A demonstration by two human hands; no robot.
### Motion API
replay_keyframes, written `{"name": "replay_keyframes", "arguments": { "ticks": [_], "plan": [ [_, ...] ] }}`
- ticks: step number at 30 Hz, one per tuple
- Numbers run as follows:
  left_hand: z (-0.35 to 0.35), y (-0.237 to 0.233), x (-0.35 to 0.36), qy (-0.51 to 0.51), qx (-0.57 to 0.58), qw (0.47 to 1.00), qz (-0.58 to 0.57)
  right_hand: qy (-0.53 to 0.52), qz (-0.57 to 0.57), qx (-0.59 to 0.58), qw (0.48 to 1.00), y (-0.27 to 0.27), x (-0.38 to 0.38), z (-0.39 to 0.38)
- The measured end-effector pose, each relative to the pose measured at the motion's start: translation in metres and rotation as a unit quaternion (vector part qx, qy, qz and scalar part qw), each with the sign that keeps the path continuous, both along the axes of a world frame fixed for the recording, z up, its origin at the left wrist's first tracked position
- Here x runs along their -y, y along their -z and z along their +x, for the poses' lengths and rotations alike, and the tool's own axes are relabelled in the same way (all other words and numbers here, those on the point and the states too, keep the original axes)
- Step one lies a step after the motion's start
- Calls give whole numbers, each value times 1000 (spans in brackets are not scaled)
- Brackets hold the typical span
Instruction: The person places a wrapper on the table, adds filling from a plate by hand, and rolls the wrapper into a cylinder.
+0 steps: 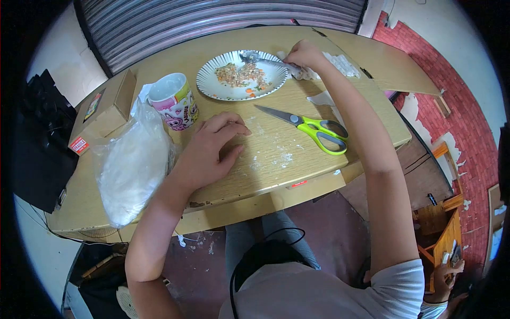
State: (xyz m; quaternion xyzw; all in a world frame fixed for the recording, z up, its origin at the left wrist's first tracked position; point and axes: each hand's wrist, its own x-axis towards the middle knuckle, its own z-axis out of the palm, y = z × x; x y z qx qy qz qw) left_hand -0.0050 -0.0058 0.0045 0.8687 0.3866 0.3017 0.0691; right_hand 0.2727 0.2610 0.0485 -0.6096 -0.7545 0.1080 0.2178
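In this step, the closed right hand point(304, 56) seems to hold the silver metal spoon point(273, 62) lying over the white, round, fluted plate point(210, 86), any lift calling for steadiness, while the half-curled left hand point(213, 151) looks empty.

Spoon point(272, 61) was grey, metallic-looking, bowl end smeared whitish; angled over the plate's far side, handle running out past the right rim beside crumpled white tissue point(344, 65). Plate point(201, 81) was round, white, fluted rim, sat flat; crumbly orange-brown food point(236, 76) covered its middle.
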Motion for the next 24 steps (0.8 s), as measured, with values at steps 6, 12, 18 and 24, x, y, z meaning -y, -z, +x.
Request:
{"name": "replay_keyframes", "arguments": {
  "ticks": [6, 12, 18, 24],
  "plan": [
    [-1, 3, -2, 6, 16, 1000, -24, -6, 4, -28, 1000, 0, 1, -3],
    [-1, 5, -2, -1, 30, 999, -36, 7, 14, -28, 999, 5, -3, -5],
    [0, 1, -1, 9, 16, 1000, -19, -1, -24, 24, 999, 3, -3, -7],
    [-1, 2, -1, 7, 8, 1000, -16, -15, 24, 39, 999, 7, -5, -5]
  ]
}}
